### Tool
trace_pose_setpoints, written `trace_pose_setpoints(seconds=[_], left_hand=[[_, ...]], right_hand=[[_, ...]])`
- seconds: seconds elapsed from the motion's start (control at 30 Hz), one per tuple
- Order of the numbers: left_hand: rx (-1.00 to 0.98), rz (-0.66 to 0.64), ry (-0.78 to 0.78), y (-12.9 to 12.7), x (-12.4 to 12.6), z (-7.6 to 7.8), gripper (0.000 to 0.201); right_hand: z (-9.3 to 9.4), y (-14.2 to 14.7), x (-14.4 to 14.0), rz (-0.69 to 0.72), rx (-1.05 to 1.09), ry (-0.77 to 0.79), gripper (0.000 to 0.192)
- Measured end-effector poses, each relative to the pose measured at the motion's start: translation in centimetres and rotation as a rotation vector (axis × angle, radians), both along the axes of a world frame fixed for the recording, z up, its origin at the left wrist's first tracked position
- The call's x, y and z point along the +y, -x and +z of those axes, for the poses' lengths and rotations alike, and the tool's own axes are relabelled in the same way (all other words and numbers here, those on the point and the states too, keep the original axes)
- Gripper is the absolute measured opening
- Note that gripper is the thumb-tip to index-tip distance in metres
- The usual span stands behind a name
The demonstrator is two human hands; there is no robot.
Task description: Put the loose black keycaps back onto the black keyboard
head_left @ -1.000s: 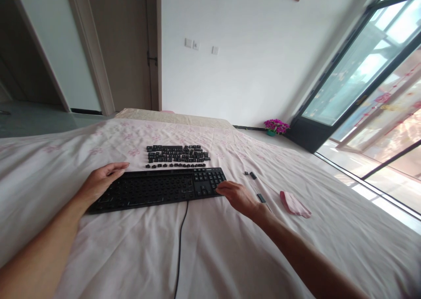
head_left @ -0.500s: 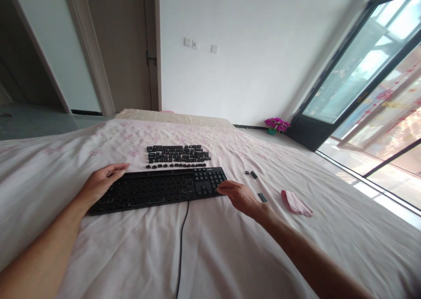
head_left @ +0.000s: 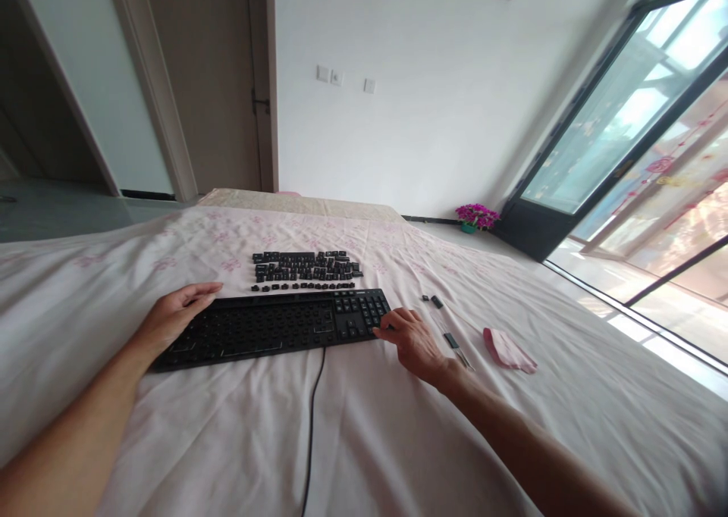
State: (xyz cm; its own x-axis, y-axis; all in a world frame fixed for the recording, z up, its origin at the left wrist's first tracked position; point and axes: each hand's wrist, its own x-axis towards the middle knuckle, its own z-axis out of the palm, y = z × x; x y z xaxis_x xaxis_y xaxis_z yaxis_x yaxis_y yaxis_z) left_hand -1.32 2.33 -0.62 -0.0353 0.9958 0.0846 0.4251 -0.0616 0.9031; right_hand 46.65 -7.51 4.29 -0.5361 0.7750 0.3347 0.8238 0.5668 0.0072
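Observation:
A black keyboard (head_left: 267,327) with most of its keycaps off lies across the pale sheet (head_left: 364,426), its cable (head_left: 312,418) running toward me. My left hand (head_left: 174,316) rests flat on the keyboard's left end, fingers together. My right hand (head_left: 412,339) touches the keyboard's right edge beside the number pad, where keys remain; its fingers are curled and I cannot tell whether they hold anything. Several loose black keycaps (head_left: 307,268) sit in rows just beyond the keyboard.
Right of my right hand lie a small dark tool (head_left: 453,343), two small black pieces (head_left: 434,300) and a pink cloth (head_left: 508,350). A pot of purple flowers (head_left: 476,217) stands on the floor by the glass doors (head_left: 637,145). A doorway opens at far left.
My right hand has shifted slightly along the keyboard's right edge and its fingers have curled a little more. My left hand has stayed in place.

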Motion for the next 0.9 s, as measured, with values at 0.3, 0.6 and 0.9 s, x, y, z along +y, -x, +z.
trace_pose_setpoints(seconds=[0.3, 0.6, 0.9], left_hand=[[-0.006, -0.005, -0.007, 0.4, 0.5, -0.5, 0.066], [0.012, 0.009, -0.009, 0.2, 0.4, -0.3, 0.06], [0.03, 0.002, -0.001, 0.2, 0.5, -0.4, 0.061]], right_hand=[[-0.9, -6.6, 4.1, -0.373, 0.475, -0.048, 0.03], [-1.0, -11.0, 5.9, -0.688, 0.181, -0.048, 0.026], [-1.3, -12.7, 8.1, -0.595, -0.002, -0.138, 0.02]])
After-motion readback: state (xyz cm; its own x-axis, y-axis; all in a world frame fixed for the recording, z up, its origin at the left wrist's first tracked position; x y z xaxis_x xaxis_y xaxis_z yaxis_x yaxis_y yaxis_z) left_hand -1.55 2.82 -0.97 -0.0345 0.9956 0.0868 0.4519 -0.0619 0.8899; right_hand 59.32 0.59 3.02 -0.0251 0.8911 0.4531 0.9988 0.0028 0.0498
